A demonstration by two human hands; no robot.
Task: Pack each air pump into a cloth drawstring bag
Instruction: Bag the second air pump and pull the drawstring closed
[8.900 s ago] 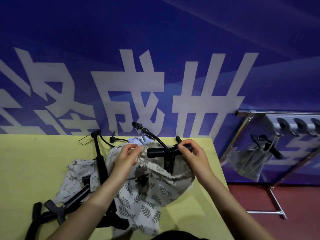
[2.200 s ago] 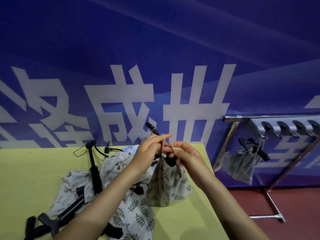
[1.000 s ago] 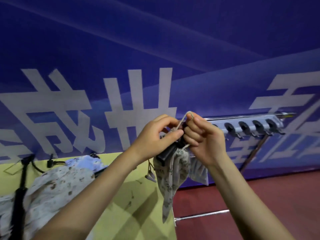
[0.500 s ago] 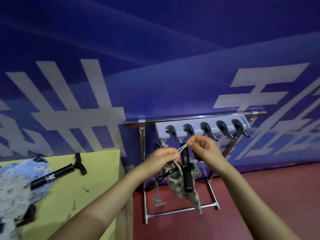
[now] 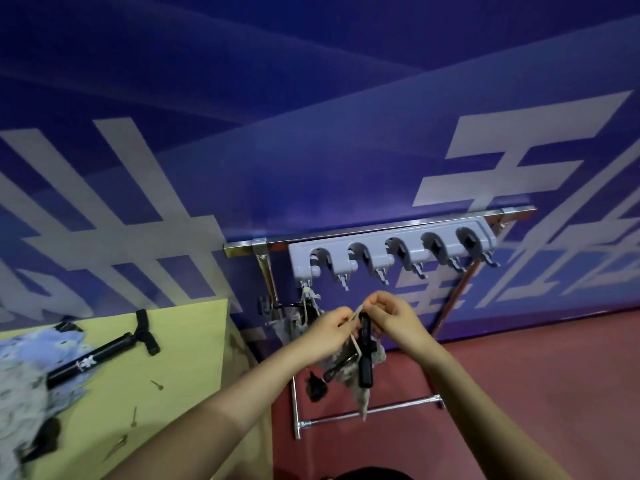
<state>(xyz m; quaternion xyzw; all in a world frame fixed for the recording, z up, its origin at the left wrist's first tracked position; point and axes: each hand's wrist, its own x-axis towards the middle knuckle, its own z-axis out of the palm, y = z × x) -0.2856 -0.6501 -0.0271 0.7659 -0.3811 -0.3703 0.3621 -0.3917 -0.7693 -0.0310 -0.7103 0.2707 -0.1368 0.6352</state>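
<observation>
A packed drawstring bag (image 5: 349, 367), with its air pump (image 5: 364, 355) protruding black from the gathered mouth, is shown held in mid-air to the right of the worktop (image 5: 180, 362), in front of the hook rack (image 5: 391, 254). Half a second earlier the cord was held closer in; it has since been carried nearer the rack, whereas two seconds earlier the bag was still over the worktop being drawn shut. The cord (image 5: 356, 315) is pinched by the grip of the left hand (image 5: 330, 332) and by that of the right hand (image 5: 391, 315), and is stretched between them just below the second hook. An earlier bag (image 5: 301, 323) is seen hanging from the leftmost hook. The packing of this pump is therefore judged complete, with only the hanging outstanding. A further pump (image 5: 100, 355) is seen unpacked on the worktop, beside loose cloth (image 5: 20, 382) at the left edge.
</observation>
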